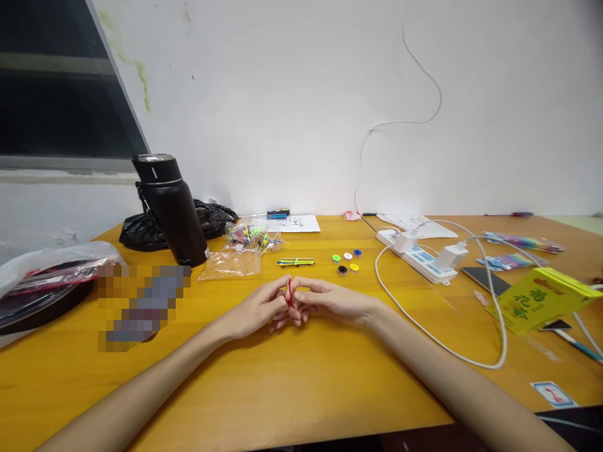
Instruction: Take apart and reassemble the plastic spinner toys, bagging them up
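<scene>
My left hand (261, 307) and my right hand (330, 298) meet above the middle of the table, fingertips together. Between them they pinch a small, narrow red piece (289, 294), held upright; its kind is too small to make out and the fingers cover part of it. Just beyond the hands lies a thin yellow-and-blue strip-like piece (296, 262). To its right sit several small round discs, among them a green one (336, 258), a black one (342, 270) and a yellow one (354, 268).
Left stands a black bottle (170, 210) beside a clear plastic bag (230, 263) and a bag of colourful parts (249, 235). A screwdriver (277, 214) lies at the back. On the right are a power strip (426, 260), a looping white cable (504, 342) and a yellow box (541, 300).
</scene>
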The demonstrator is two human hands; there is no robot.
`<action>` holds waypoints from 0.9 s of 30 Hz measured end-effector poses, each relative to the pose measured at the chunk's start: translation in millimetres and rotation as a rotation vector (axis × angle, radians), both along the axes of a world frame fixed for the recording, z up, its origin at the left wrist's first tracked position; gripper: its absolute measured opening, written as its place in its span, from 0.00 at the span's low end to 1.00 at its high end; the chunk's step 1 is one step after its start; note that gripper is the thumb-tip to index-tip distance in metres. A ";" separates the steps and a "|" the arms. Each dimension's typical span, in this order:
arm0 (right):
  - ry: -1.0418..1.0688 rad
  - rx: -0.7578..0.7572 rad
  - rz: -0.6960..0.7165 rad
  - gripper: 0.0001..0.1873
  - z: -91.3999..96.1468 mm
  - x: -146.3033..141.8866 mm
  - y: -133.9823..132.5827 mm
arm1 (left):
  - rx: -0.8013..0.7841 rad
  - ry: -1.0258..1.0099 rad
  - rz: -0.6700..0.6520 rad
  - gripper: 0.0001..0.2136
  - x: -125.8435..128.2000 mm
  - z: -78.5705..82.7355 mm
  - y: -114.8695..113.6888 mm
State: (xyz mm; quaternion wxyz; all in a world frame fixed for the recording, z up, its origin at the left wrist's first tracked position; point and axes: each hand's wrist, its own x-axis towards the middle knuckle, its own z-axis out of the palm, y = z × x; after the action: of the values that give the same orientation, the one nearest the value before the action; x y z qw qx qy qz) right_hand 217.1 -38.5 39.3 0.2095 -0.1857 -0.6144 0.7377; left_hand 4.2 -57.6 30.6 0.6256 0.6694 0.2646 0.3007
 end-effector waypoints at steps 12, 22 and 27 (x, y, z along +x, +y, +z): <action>-0.025 0.002 -0.003 0.15 -3.5 -1.0 2.7 | -0.102 0.092 -0.008 0.19 -4.6 2.7 -2.1; -0.048 -0.026 -0.041 0.20 -4.5 -4.0 2.6 | -0.175 0.096 -0.066 0.19 -4.0 2.1 -4.9; -0.058 -0.026 -0.032 0.21 -6.0 -5.2 2.9 | -0.211 0.091 -0.098 0.22 -4.8 2.4 -4.6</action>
State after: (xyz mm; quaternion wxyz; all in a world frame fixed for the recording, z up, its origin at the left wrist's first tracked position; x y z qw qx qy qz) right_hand 211.9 -35.7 33.4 0.2007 -0.2195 -0.6076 0.7365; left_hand -0.6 -62.2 33.0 0.6939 0.6249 0.2900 0.2097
